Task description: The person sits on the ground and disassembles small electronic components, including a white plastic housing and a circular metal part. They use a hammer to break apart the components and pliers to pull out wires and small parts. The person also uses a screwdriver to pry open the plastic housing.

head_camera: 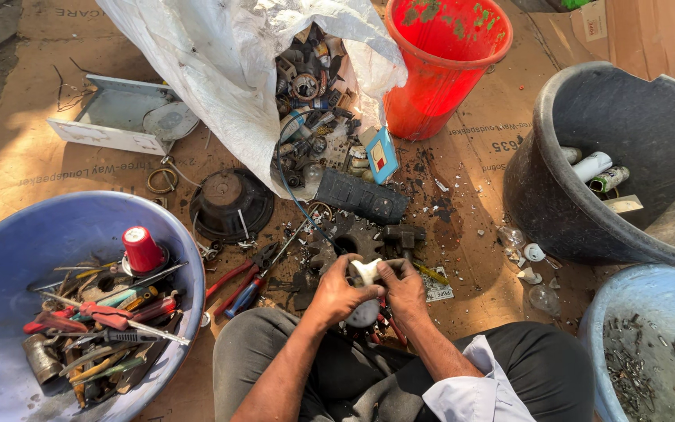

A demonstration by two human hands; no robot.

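- The small white plastic part [368,270] is pale, short and a little curved, with a blunt end that points up; it sits above a round grey piece [363,314], just in front of the person's knees and below the white sack [220,70].
- The white sack lies open on its side on the cardboard floor sheet [470,180], and dark electrical scrap spills out of its mouth.
- Right of the sack mouth stands a red bucket [443,66] with green spots inside.
- Just below the sack mouth lies a small blue and white switch plate [382,154], and beside it a black ribbed block [361,197].
- The cardboard carries dark printed text near the bucket; I do not read it.
- Left of the sack, lower down, a blue basin [9,258] holds pliers, screwdrivers and a red cap [142,248].
- The grip of the left hand [341,291] is closed around the white part from the left side.
- The grip of the right hand [405,287] is also closed, and its fingers press the same part from the right.
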